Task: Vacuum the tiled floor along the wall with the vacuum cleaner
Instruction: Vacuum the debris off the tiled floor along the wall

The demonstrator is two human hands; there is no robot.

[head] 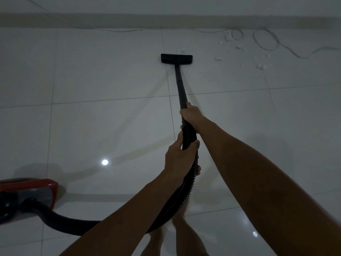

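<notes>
Fingers of right hand (191,113) and left hand (180,156) both wrapped around vacuum wand (181,89), floor head (176,58) far ahead near wall (166,8)

Pretty dim room overall. A thin white cable (265,38) runs along the foot of the wall up at 12 o'clock, then heads off toward 1–2 o'clock, where it loops a couple of times and snakes out past the right edge. Scattered around those loops are little white fluff bits (261,66), some touching the cable, others a bit nearer in, loose and well apart from each other. The skirting (92,20) is a darker band across the top. Two bright light spots reflect off the glossy surface, one (104,162) at about 8 o'clock and a smaller one (255,233) at 4–5 o'clock. Bare legs (186,235) show at 6 o'clock, blurry.
</notes>
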